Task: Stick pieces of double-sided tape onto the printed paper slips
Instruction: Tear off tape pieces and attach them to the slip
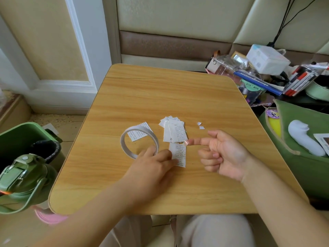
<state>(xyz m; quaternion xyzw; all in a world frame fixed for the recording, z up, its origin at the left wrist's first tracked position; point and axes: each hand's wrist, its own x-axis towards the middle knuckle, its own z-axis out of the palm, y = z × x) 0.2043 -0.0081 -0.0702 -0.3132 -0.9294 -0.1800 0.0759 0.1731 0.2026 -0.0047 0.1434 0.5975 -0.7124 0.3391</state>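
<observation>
Left hand [156,162] flat on slip [179,154] — right forefinger [195,141] extended

Slip print [178,154] too small to read, left hand [153,166] blurred — covering slip's left edge.

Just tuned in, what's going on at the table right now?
A person is taping printed slips. The left hand presses flat on one slip beside the tape roll. The right hand hovers with its forefinger out, a small piece of tape on the fingertip. A pile of slips lies just beyond.
</observation>
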